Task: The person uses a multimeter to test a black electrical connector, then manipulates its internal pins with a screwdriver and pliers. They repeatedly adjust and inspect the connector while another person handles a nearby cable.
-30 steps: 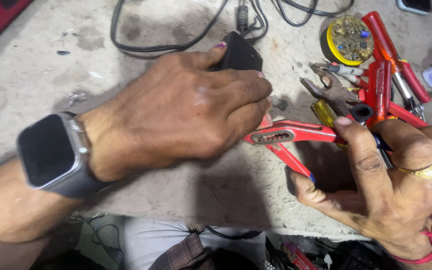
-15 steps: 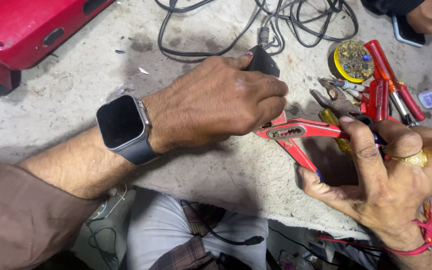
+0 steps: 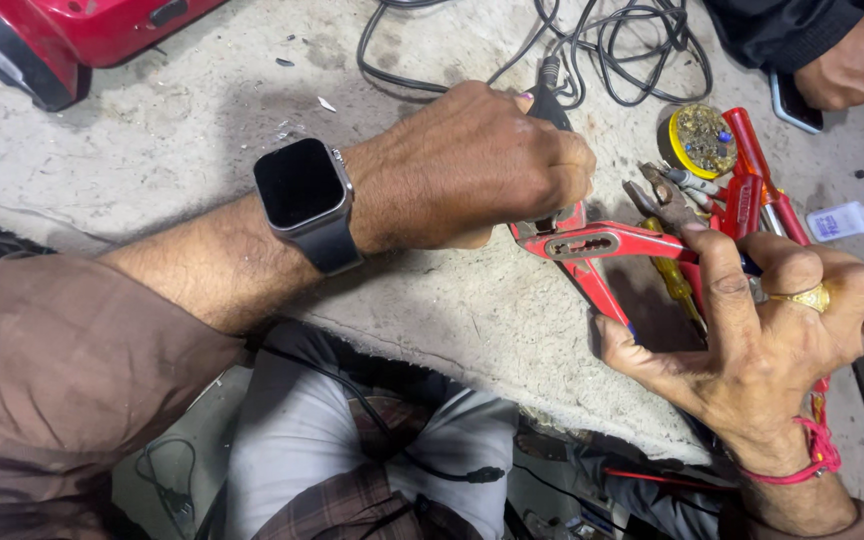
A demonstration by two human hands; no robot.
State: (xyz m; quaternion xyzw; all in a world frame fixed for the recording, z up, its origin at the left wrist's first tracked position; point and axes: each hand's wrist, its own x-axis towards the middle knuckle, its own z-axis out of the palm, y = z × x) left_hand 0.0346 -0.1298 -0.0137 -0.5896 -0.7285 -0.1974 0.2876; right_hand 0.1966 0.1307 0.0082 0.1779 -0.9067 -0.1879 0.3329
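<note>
- The fingers of the left hand (image 3: pixel 472 165), at the centre of the frame, are curled tight around a small black oblong object (image 3: pixel 550 102), whose tip shows above the knuckles; what it is cannot be told.
- The heel of that hand rests on the jaw end of red-handled pliers (image 3: pixel 592 245), which lie flat on the grey concrete bench (image 3: pixel 182 130).
- The fingers of the right hand (image 3: pixel 782 340), at lower right, are bent and spread. The forefinger touches the pliers' upper handle and the thumb lies near the lower handle; whether they pinch anything cannot be told.
- A gold ring (image 3: pixel 802 297) sits on one right finger, and a red thread band (image 3: pixel 802 455) circles that wrist.
- A dark square smartwatch (image 3: pixel 302 190) sits on the left wrist, above a brown sleeve (image 3: pixel 52 380).
- Right of centre lie a yellow-handled screwdriver (image 3: pixel 674 285) and red-handled tools (image 3: pixel 752 185), beside a round yellow tin (image 3: pixel 700 140).
- Black cables (image 3: pixel 592 40) coil at the top; a red case (image 3: pixel 72 35) fills the upper left corner.
- Another person's hand (image 3: pixel 857 60) rests at upper right.
</note>
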